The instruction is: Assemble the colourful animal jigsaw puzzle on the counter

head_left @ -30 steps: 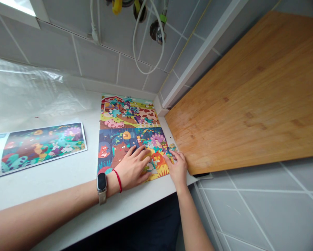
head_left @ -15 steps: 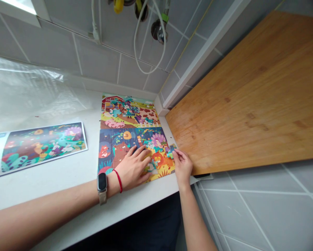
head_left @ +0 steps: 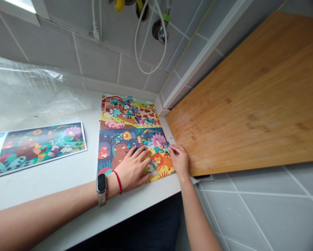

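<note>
White counter [head_left: 92,160] lies under our forest puzzle [head_left: 104,153], which sits flat near the corner, just below the farm picture [head_left: 114,123], with loose pieces [head_left: 130,111] scattered over that upper scene. Our left hand [head_left: 135,164] rests palm down on the puzzle's lower middle, fingers a little apart and clamped on nothing. Our right hand [head_left: 178,159] is at the puzzle's right side, thumb and forefinger brought together on what looks like a small teal piece [head_left: 166,147]; the fingertips hide much of it, so we cannot tell whether it lies level with its neighbours. We judge such a piece to be light, stiff card, with a smooth face that may slide easily and thin tabs that could bend or fray if forced. It is probably best pinched by its outer rim, while the joined part seems to want a broad, flat palm. For edges, the wooden board [head_left: 250,97] slants close beside our right hand, leaving a narrow strip of counter there; the tiled wall [head_left: 99,62] stands behind the farm picture, and the counter's front edge runs near our wrists. To the left, a wider stretch of counter reaches the printed sheet [head_left: 41,146].
</note>
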Demonstrator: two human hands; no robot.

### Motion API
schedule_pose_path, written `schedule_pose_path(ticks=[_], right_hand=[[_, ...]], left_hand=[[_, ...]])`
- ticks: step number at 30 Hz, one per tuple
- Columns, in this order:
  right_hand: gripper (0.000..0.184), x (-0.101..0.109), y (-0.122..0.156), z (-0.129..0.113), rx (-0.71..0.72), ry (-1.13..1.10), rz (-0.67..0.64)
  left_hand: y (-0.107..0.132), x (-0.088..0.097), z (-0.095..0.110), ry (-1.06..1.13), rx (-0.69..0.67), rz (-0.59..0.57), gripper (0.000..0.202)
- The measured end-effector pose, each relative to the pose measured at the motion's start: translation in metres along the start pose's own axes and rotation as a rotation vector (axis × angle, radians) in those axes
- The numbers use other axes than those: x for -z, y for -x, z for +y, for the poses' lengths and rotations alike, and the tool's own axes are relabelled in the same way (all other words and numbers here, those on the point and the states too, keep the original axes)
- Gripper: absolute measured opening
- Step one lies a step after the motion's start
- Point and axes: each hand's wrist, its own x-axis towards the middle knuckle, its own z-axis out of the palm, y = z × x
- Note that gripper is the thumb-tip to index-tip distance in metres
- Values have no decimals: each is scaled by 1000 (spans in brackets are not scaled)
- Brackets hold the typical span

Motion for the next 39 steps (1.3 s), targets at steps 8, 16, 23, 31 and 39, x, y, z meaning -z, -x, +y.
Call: schedule_pose_path(ticks=[8, 16, 23, 31, 39], right_hand=[[27, -1, -4, 7, -35, -21, -37], [49, -3, 2, 21, -231, -316, -21], [53, -1, 4, 19, -249, -381, 13], [53, 1, 14, 16, -219, -342, 82], [28, 20, 45, 5, -36, -37, 53]], left_hand=[[0, 2, 1, 12, 4, -12, 34], [0, 2, 1, 4, 1, -11, 34], [0, 0, 0, 1, 6, 8, 34], [0, 0, 1, 1, 7, -4, 35], [1, -2, -1, -3, -1, 6, 35]])
